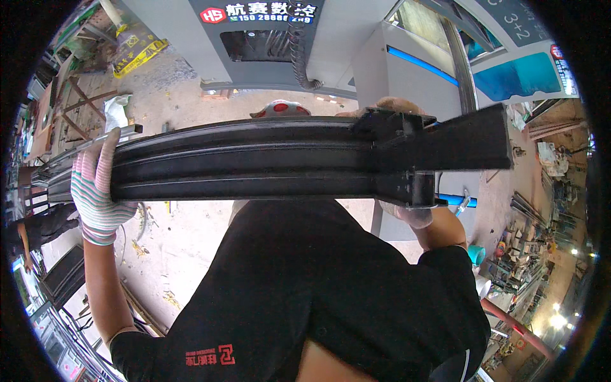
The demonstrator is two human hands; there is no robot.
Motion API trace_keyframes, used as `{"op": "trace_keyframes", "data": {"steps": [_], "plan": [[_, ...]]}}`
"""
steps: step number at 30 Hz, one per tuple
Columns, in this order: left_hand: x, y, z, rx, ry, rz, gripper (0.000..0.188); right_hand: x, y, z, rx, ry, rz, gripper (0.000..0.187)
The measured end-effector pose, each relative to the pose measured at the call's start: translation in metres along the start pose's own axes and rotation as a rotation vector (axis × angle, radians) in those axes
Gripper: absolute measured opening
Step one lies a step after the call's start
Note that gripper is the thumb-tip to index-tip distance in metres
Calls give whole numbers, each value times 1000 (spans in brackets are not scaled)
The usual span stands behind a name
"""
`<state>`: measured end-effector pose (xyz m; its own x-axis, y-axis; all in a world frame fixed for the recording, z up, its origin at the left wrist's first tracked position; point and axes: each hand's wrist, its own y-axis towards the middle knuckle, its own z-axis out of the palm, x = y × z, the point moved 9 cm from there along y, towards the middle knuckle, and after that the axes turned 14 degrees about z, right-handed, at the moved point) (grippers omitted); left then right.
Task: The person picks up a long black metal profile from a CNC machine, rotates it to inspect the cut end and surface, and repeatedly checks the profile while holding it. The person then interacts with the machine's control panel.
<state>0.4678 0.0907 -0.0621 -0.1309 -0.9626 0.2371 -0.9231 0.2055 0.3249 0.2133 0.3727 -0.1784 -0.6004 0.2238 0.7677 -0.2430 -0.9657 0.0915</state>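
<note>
Across the middle of the head view: long black ribbed metal frame section (254, 159), carried level at chest height, running from left of frame to right, with a welded black bracket block (398, 156) near its right end.

Left hand (95, 184), in a pink-and-white striped knit glove, wrapped around the beam's left end, fingers over the top edge. Right hand (414, 213), in a pale glove, mostly hidden under the bracket; seems to be cupping the beam from below, but how tightly it grips cannot be told.

Judgement: grips sit well apart, good for balance. Keep the load level, close to the body, and watch the right end near the grey machine cabinet (407, 70) at upper centre. Scrap and bars litter the concrete floor (184, 235); tread carefully.
</note>
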Motion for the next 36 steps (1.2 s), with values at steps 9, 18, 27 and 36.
{"op": "trace_keyframes", "data": {"steps": [9, 18, 27, 36], "plan": [[-6, 3, 5, -6, -47, -6, 93, -6, -7, 1, 54, -15, -86, 44], [-9, 4, 17, 120, -147, -62, 103, 38, 33, 13, -5, -307, -252, 41], [-19, 4, 35, 227, -327, -147, 92, 58, 48, 7, -297, -420, -37, 58], [-30, 7, 39, 295, -467, -109, 96, 62, 41, 9, -374, -296, 91, 51]]}}
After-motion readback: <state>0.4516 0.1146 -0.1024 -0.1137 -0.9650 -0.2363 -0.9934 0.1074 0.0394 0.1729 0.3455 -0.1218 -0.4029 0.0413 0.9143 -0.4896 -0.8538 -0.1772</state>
